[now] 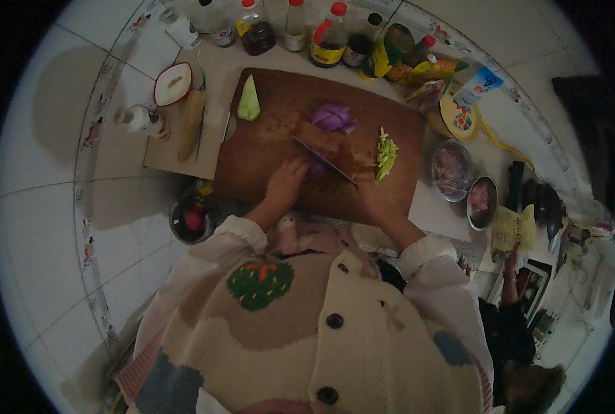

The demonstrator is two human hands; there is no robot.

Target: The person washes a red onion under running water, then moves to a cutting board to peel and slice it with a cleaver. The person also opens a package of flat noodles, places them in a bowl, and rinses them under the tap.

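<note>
On a brown wooden cutting board (266,150), my right hand (374,199) grips a kitchen knife (325,160), its blade slanting up to the left. My left hand (285,182) rests against a piece of purple onion (315,169) beside the blade; part of that piece is hidden by the knife. Farther back lies a pile of purple onion pieces (333,118). Thin green strips (386,155) of a vegetable are heaped at the right of the board. A pale green vegetable wedge (249,101) lies at its back left.
Sauce bottles (329,41) line the back wall. At the right stand a film-covered bowl (451,169) and a metal bowl of raw meat (482,202). A long root (191,124) lies left of the board, and a bin (191,217) stands below. Another person's hand (513,259) is at the far right, by yellow paper.
</note>
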